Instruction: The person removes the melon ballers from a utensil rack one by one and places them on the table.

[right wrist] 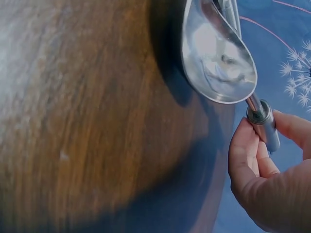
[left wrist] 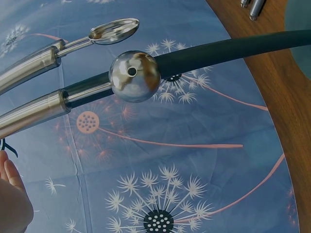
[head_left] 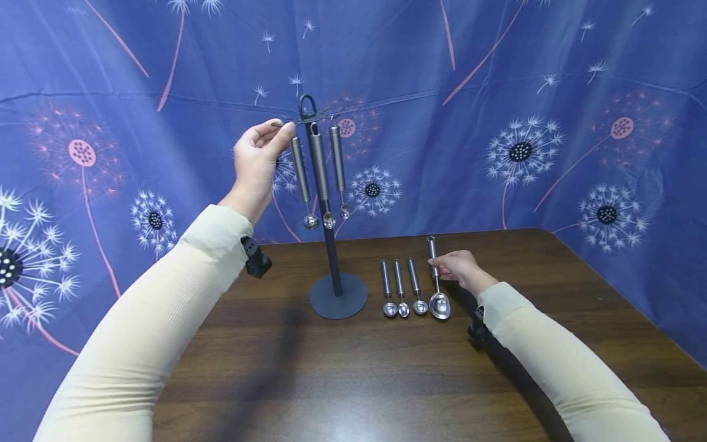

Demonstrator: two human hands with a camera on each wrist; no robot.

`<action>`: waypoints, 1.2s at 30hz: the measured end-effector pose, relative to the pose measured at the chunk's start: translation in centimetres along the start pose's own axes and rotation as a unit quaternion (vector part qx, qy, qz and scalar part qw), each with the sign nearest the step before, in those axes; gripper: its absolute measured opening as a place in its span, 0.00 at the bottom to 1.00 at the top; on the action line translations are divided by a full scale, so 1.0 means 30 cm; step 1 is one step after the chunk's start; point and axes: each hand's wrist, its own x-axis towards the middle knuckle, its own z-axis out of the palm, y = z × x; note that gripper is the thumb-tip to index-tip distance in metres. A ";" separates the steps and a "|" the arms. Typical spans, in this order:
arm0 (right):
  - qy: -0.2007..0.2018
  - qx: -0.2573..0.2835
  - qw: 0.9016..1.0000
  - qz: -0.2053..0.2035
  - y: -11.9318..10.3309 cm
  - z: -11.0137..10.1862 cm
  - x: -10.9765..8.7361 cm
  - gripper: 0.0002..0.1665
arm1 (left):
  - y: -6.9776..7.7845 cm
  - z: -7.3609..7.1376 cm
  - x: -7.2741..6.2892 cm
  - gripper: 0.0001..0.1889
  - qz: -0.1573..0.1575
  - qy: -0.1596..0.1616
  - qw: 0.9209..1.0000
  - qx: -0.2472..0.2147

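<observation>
A dark metal utensil rack (head_left: 331,245) stands upright on its round base, with three steel melon ballers (head_left: 319,162) hanging from the hooks at its top. My left hand (head_left: 254,159) pinches the edge of the rack's hook ring with thumb and fingertips; the left wrist view shows only part of this hand (left wrist: 13,199), beside a hanging baller with a round, holed bowl (left wrist: 135,77). On the right, my right hand (head_left: 461,269) grips the handle of a large steel scoop (head_left: 439,306). Up close, thumb and fingers of that hand (right wrist: 267,179) close around the handle below the wide bowl (right wrist: 218,58).
Three smaller steel scoops (head_left: 402,288) lie in a row on the brown wooden table (head_left: 331,380), between the rack base and the large scoop. A blue dandelion-print cloth (head_left: 420,153) hangs behind the table. Each wrist wears a small black camera (head_left: 256,258).
</observation>
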 end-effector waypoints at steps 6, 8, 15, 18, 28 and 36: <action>-0.006 -0.019 1.000 0.003 0.009 0.021 0.012 0.23 | 0.002 -0.003 -0.001 0.10 -0.005 0.004 1.000 0.013; -0.006 -0.020 1.000 0.006 0.012 0.026 0.014 0.22 | 0.003 -0.004 -0.002 0.10 -0.007 0.005 1.000 0.017; -0.006 -0.020 1.000 0.017 0.023 0.033 0.014 0.21 | 0.002 -0.004 -0.001 0.13 -0.006 0.003 1.000 0.017; -0.005 -0.022 0.999 0.025 0.030 0.035 0.012 0.19 | 0.002 -0.004 -0.003 0.13 -0.008 0.002 1.000 0.018; 0.004 -0.071 0.997 0.024 0.032 0.039 0.008 0.26 | 0.003 -0.002 0.000 0.11 -0.001 -0.001 1.000 0.016; 0.005 -0.097 0.995 0.030 0.023 0.035 -0.001 0.25 | 0.002 -0.002 -0.005 0.10 0.003 -0.006 1.000 0.012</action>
